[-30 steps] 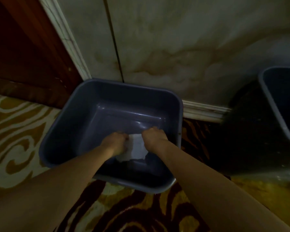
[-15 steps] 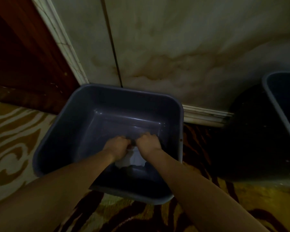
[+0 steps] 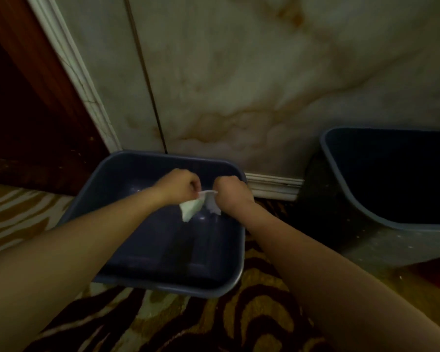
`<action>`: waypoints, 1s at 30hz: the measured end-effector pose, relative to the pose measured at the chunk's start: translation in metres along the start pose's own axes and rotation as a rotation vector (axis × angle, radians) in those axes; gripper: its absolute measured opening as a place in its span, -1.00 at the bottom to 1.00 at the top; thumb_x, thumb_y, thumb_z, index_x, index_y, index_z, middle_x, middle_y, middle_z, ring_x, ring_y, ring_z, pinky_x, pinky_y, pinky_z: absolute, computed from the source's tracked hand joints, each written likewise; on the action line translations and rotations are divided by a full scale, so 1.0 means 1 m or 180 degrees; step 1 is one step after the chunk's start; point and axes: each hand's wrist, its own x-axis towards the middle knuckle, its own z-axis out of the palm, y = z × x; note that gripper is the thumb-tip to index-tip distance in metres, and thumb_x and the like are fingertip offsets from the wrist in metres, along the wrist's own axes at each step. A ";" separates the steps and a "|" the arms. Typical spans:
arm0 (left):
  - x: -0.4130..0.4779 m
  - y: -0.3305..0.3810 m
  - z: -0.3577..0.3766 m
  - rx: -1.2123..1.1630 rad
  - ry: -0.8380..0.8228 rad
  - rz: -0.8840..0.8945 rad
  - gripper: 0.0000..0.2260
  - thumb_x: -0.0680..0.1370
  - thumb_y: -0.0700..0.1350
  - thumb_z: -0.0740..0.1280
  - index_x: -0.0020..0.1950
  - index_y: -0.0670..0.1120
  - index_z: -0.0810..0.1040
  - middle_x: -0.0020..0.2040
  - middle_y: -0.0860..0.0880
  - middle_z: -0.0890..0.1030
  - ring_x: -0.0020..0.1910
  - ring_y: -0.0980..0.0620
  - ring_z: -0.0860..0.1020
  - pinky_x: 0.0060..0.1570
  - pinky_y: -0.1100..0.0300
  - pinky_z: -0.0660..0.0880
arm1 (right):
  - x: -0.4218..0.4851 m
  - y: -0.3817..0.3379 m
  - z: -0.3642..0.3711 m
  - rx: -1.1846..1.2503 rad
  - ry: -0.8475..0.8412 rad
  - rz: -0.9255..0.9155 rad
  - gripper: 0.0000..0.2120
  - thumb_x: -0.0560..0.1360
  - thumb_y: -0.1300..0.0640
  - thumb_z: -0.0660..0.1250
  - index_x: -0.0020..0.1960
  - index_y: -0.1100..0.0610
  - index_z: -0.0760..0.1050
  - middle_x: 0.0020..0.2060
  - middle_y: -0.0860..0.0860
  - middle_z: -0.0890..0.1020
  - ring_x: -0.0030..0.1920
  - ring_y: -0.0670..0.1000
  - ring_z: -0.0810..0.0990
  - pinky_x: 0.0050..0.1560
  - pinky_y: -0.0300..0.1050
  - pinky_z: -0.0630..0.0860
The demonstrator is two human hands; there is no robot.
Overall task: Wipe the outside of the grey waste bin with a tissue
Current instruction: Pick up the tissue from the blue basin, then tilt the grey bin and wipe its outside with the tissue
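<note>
The left hand (image 3: 181, 185) and the right hand (image 3: 233, 193) are both closed, fingers curled, each pinching one end of a white tissue (image 3: 192, 208). The tissue is stretched short between them, and its loose part hangs below the left hand. Both hands are held above the open mouth of the grey waste bin (image 3: 163, 284), toward its far side. The bin stands on the patterned carpet (image 3: 188, 326) against the marbled wall (image 3: 264, 72), mouth facing up at the camera, so its depth axis runs straight down from the hands. From here only the inside and the rim are visible; the outer faces lie below and outward of the hands on every side and are hidden. The right hand is just beside the far right corner of the rim and is the nearer hand to an outer face. The left hand sits closer to the middle of the opening. Judgement: the tissue is being readied, and the outside is not yet being wiped. A second bin (image 3: 381, 240) stands well apart to the right, beside the skirting board (image 3: 272, 186).
</note>
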 end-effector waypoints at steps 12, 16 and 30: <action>-0.034 0.121 -0.072 -0.2287 -0.0019 -0.0178 -0.93 0.51 -0.22 0.34 -0.13 -0.19 0.60 -0.21 -0.18 0.66 -0.26 -0.04 0.66 -0.37 0.21 0.63 | -0.066 0.030 -0.129 0.1192 0.0875 0.0332 -0.74 0.51 0.15 0.28 -0.24 0.29 0.61 -0.29 0.18 0.66 -0.22 0.16 0.66 -0.20 -0.03 0.61; -0.057 0.163 -0.089 -0.2959 -0.0255 -0.0149 -0.82 0.56 -0.25 0.22 0.07 -0.31 0.54 -0.11 -0.25 0.66 -0.19 -0.09 0.68 -0.24 0.11 0.64 | -0.098 0.035 -0.164 0.1495 0.0952 0.0241 -0.70 0.53 0.08 0.29 -0.17 0.30 0.64 -0.29 0.23 0.69 -0.31 0.15 0.68 -0.20 0.03 0.66; -0.082 0.267 -0.049 -0.1061 0.0693 0.1546 -0.82 0.55 -0.10 0.27 0.05 -0.07 0.64 -0.08 -0.03 0.69 -0.13 0.04 0.64 -0.12 0.16 0.58 | -0.232 0.146 -0.227 0.1713 0.1929 0.1058 -0.79 0.48 0.21 0.29 -0.31 0.20 0.55 -0.50 0.04 0.50 -0.52 -0.10 0.47 -0.51 -0.35 0.45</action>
